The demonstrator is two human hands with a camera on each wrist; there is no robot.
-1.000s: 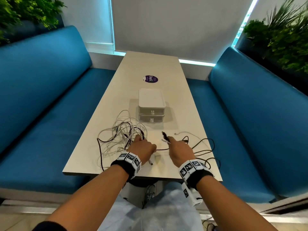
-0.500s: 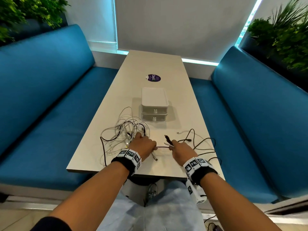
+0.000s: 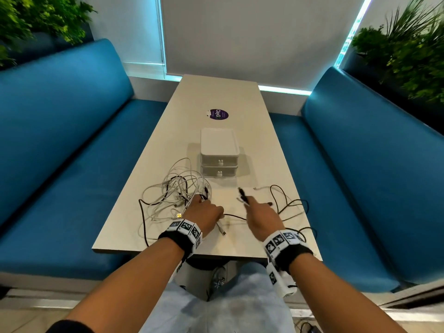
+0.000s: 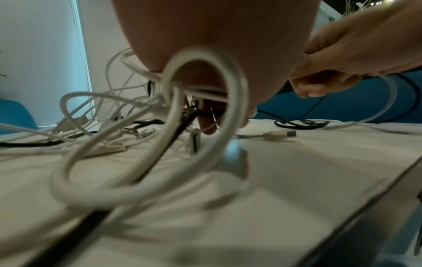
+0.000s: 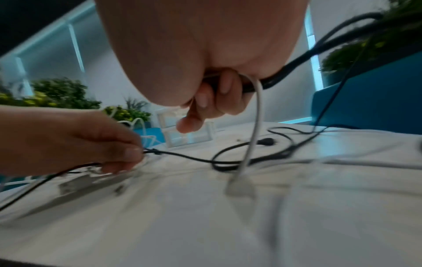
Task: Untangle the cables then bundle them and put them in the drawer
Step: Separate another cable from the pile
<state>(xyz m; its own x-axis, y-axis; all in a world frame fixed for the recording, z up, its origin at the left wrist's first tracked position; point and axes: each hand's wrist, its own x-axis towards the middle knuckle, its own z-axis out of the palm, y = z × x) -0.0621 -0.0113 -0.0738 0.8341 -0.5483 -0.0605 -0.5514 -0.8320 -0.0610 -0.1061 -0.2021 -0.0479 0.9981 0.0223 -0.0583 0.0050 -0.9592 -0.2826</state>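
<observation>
A tangle of white and black cables (image 3: 175, 193) lies on the near left of the table (image 3: 216, 92). My left hand (image 3: 200, 203) rests at its right edge, fingers curled, pinching white strands (image 4: 200, 90) and a thin black cable (image 5: 182, 155). My right hand (image 3: 252, 205) is raised a little above the table, gripping a thick black cable (image 5: 297, 61) whose plug (image 3: 242, 194) sticks up past the fingers. A white cable (image 5: 255, 117) hangs from the same fist. Black loops (image 3: 286, 203) trail off to the right. The white two-drawer unit (image 3: 219, 152) stands beyond, both drawers closed.
A purple sticker (image 3: 218, 114) lies on the table past the drawer unit. Blue benches (image 3: 72, 152) run along both sides, with plants behind them. A white plug (image 4: 276, 135) lies loose on the table. The table's front edge is close under my wrists.
Both hands keep their holds at about the same spots. The right hand has lifted slightly with the plug end, and my view has drifted a little.
</observation>
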